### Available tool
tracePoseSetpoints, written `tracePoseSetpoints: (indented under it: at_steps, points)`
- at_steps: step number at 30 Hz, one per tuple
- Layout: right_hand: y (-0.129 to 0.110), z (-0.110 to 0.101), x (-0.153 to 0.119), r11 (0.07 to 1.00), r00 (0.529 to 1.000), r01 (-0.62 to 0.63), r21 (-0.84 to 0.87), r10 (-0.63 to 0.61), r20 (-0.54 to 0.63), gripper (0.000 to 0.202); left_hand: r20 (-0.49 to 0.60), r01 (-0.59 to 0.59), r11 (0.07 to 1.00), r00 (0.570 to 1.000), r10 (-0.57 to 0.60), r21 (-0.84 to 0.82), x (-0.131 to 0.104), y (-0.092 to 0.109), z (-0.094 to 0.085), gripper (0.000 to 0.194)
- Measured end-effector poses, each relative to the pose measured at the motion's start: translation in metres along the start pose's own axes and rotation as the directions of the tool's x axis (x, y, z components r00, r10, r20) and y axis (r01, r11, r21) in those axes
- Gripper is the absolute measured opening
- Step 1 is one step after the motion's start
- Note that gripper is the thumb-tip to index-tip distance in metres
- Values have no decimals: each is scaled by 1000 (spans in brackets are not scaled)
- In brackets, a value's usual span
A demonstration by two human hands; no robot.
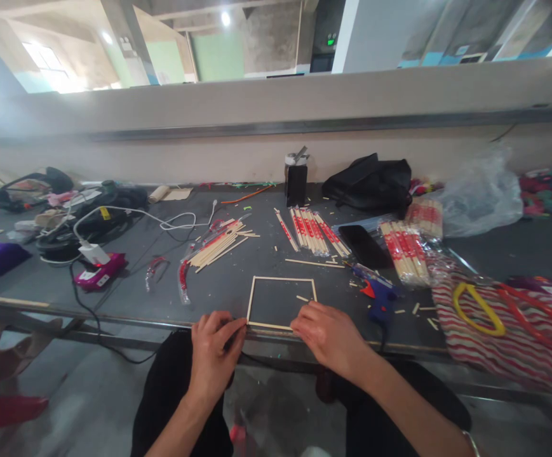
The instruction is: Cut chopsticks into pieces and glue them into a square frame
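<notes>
A rectangular frame of thin wooden sticks (282, 278) lies near the front edge of the dark table. At its near left corner, my left hand (218, 343) is closed, with thumb and forefinger pinching the stick end. My right hand (330, 333) is closed at the near right corner, fingertips on the front stick and covering that joint. A short stick piece (303, 298) shows just above my right fingers; whether they touch it I cannot tell. To the right of the frame rests a blue glue gun (378, 295) with an orange-red trigger.
Loose sticks (221, 244) and red-banded chopstick bundles (310, 231) lie behind the frame. A black phone (364, 246) is at right, near a striped cloth bag (485, 343) with yellow and red handles. A purple power strip (99, 271) with cables sits at left.
</notes>
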State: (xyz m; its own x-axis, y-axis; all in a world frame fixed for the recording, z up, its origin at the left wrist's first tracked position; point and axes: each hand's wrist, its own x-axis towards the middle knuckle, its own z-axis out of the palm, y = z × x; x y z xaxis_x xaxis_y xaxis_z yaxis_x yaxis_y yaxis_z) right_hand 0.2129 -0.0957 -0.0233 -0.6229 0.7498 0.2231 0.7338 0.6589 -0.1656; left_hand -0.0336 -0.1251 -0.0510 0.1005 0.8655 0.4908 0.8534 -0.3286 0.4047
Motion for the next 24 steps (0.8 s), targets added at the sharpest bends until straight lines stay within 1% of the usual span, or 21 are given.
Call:
tracePoseSetpoints:
  at_steps: [15, 24]
  points:
    - [0, 0, 2, 1000, 998, 12, -10, -12, 54, 23, 1, -14, 1000, 1000, 14, 15, -1, -1, 0, 17]
    - [-3, -3, 2, 1000, 999, 14, -23, -14, 35, 21, 45, -13, 1000, 999, 13, 7, 2, -1, -1, 18]
